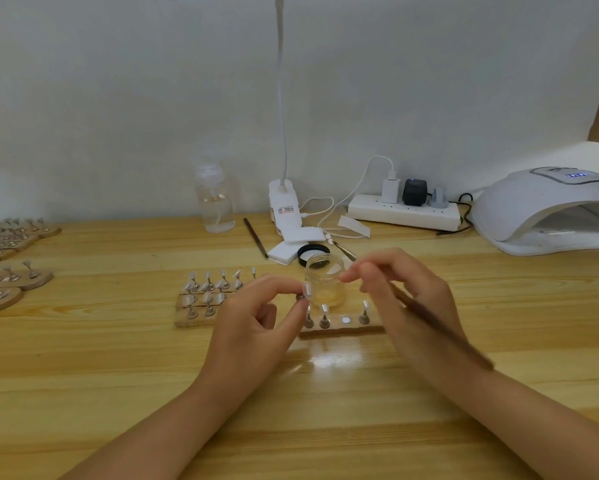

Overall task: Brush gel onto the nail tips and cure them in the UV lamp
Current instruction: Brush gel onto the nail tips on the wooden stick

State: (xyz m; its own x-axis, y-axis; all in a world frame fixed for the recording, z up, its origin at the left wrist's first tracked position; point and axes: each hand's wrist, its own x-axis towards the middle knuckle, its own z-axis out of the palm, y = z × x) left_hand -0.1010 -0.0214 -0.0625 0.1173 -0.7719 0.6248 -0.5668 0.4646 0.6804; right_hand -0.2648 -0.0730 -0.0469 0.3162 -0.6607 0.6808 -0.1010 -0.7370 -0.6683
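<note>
Clear nail tip pinched by left hand; right hand grips brush.

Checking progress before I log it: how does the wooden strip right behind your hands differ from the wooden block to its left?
The strip has one row with three tip stands and one bare magnet spot; the block carries several crowded rows. The strip sits beside the gel jar; the block lies further left. Both hold white tips.
</note>
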